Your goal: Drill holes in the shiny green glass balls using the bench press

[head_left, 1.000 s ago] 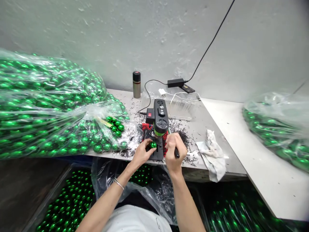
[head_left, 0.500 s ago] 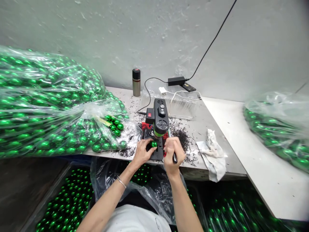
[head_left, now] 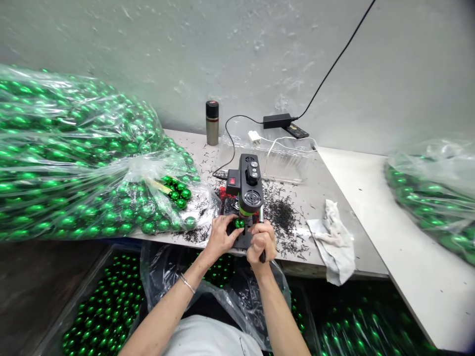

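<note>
Green and glossy, the small round bauble (head_left: pixel 238 223) sits under our black benchtop press (head_left: pixel 249 190) at the worktop's (head_left: pixel 315 193) near edge, left fingers (head_left: pixel 229 232) pinching it, right hand (head_left: pixel 261 242) clenched on the lever handle. Slippery shell: it may roll, nipping fingertips. Round, so no long axis; its facing we cannot tell.

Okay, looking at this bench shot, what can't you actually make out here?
Head view only:
- Where the small machine meets the green ball: hidden under its head.
- The handle in the right hand: mostly covered by the fist.
- Left hand fingertips: tucked behind the ball.
- Machine buttons' markings: too small.
- Right-side bag: cut off by the edge.
</note>
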The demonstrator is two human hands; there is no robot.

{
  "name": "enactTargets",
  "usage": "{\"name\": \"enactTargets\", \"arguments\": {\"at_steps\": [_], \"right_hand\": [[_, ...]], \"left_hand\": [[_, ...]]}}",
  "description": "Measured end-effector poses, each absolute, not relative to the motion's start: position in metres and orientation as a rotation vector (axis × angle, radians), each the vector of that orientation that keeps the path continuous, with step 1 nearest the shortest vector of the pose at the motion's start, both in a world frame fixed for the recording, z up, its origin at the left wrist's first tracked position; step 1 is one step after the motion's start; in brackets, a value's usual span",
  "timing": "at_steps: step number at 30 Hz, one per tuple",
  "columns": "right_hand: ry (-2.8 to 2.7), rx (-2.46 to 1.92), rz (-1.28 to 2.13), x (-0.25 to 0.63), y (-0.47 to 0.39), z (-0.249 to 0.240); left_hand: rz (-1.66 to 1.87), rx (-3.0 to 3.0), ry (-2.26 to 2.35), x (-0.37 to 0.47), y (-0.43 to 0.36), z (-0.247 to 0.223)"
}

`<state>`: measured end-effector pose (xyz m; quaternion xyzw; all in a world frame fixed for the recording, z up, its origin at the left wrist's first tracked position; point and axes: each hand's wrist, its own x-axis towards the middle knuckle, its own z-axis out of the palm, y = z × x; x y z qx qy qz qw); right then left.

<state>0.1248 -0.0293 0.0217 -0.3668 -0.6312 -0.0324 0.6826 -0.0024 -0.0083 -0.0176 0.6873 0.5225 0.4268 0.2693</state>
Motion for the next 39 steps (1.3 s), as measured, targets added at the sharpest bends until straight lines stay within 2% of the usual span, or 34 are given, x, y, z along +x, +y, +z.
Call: {"name": "enactTargets", "arguments": {"at_steps": [12,22,28,32,34,39], "right_hand": [[-1.567,-0.809,-0.152,0.13,-0.029,0.02],[-1.431,-0.94,0.117,0.129,-0.04,0.09],[-1.437,-0.89,0.092,0.13,-0.041,0.082],[-1.415,-0.863,0.06,0.128,-0.038,0.07],[-1.412,-0.856,0.054,0.127,-0.037,0.071],[-1.423,-0.861,0.038,0.125,-0.038,0.075]], "left_hand": [[1.162,1.847,1.384,-0.003,-0.008,-0.02],[1.241,1.791,1.377,-0.006,-0.027,-0.017],[1.212,2.08,1.329,-0.035,-0.063,-0.012],[1.292,2.005,1.704,-0.075,-0.012,0.015],[1.193,1.927,1.876,-0.095,0.024,0.03],[1.033,1.826,1.889,-0.116,0.077,0.043]]}}
